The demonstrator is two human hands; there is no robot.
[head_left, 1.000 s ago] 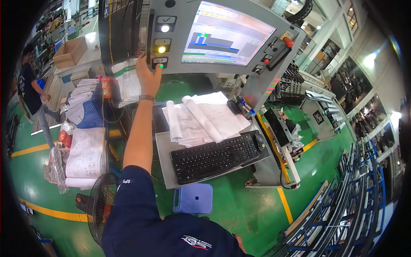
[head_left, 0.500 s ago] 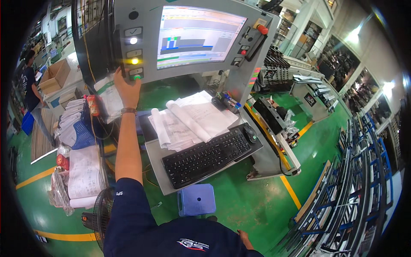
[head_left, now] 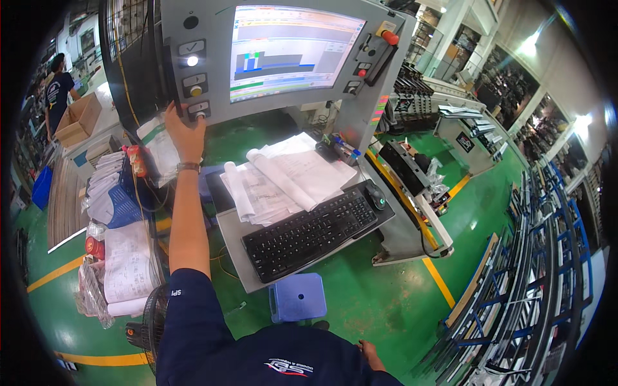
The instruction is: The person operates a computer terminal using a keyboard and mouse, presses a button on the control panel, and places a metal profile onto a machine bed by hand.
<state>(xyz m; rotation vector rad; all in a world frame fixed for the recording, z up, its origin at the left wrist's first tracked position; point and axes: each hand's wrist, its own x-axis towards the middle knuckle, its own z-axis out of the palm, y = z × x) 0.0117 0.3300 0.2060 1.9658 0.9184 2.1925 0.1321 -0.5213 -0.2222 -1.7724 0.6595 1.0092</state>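
My left hand (head_left: 185, 136) reaches up to the lower left of a grey control panel (head_left: 264, 109). Its thumb is at the lowest push button (head_left: 201, 116), and another finger stretches up by the panel's left edge; I see nothing held. Above sit a yellow button (head_left: 196, 92) and a lit white button (head_left: 192, 61). The panel's screen (head_left: 293, 55) shows a blue and grey drawing. My right hand (head_left: 370, 354) hangs low beside my body, mostly hidden, its fingers unclear. Below the panel, a black keyboard (head_left: 309, 235) and loose paper sheets (head_left: 296, 174) lie on a shelf.
A mouse (head_left: 374, 195) rests right of the keyboard. Underneath stands a blue stool (head_left: 298, 297). Racks of long metal profiles (head_left: 528, 289) line the right. A fan (head_left: 151, 328) and papers (head_left: 132, 264) are at left. Farther off, a person (head_left: 59, 93) stands near a cardboard box (head_left: 78, 120).
The yellow button and the green lowest button have lost their glow. My left hand stays at the panel. The person at far left has become more upright, and the view has shifted slightly.
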